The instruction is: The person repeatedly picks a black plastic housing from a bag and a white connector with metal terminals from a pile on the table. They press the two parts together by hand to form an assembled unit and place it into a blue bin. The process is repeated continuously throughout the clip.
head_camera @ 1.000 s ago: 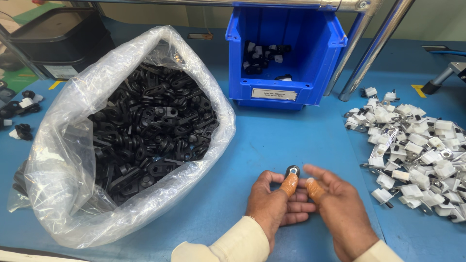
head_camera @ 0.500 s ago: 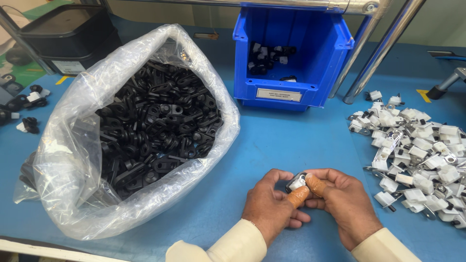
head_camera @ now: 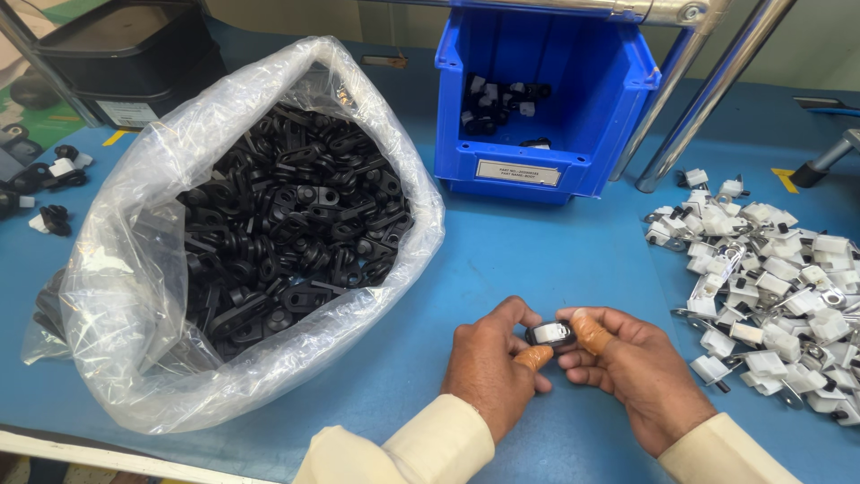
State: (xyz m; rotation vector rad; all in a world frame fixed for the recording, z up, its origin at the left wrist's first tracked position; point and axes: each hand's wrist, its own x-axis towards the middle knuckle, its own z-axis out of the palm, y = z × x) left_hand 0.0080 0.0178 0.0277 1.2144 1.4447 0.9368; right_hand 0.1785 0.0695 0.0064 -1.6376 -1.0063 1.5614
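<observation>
Bare blue counter [head_camera: 555,260] lies between the bag [head_camera: 134,296] and the clip pile [head_camera: 770,269]. Near its front edge, left hand [head_camera: 488,367] and right hand [head_camera: 636,372] pinch one small black-and-white part [head_camera: 550,334] together.

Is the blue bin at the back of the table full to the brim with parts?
No, the blue bin holds only a few black and white parts at its bottom.

You have a small black plastic clip [head_camera: 550,334] with a white insert seated in it, lying roughly level, pinched between your left hand [head_camera: 491,366] and right hand [head_camera: 632,369] just above the blue counter [head_camera: 537,260].
</observation>
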